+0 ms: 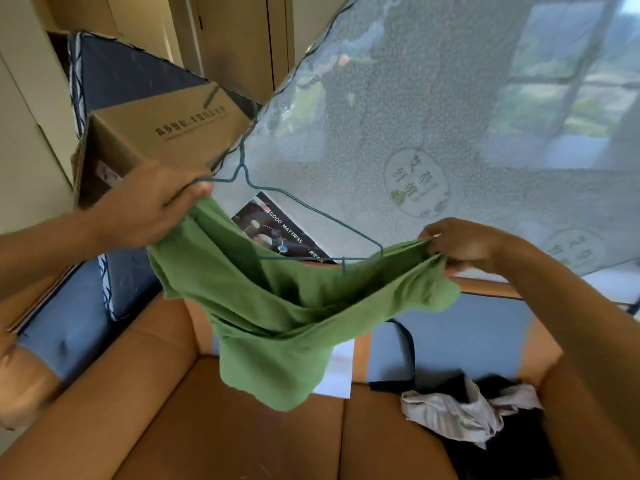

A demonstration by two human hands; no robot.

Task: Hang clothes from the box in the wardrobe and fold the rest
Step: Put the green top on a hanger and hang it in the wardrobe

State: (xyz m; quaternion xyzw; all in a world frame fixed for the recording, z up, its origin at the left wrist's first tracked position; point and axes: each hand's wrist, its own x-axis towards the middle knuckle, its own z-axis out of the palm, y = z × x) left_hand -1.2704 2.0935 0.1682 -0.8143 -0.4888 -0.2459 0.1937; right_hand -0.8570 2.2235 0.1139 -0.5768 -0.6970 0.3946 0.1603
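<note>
A green garment (277,306) hangs stretched between my two hands above an orange sofa. My left hand (152,206) grips one edge of it together with the left end of a thin dark green wire hanger (311,209). My right hand (460,244) pinches the garment's other edge near the hanger's right end. The hanger's lower bar sits partly inside the cloth, and its hook points up toward a cardboard box (156,133) at the upper left.
An orange sofa (207,427) fills the foreground. A crumpled pale cloth (457,414) and dark clothes (502,455) lie on its right seat. A plastic-wrapped mattress (450,116) leans behind, with a dark blue mattress (121,67) at left and wardrobe doors (242,36) beyond.
</note>
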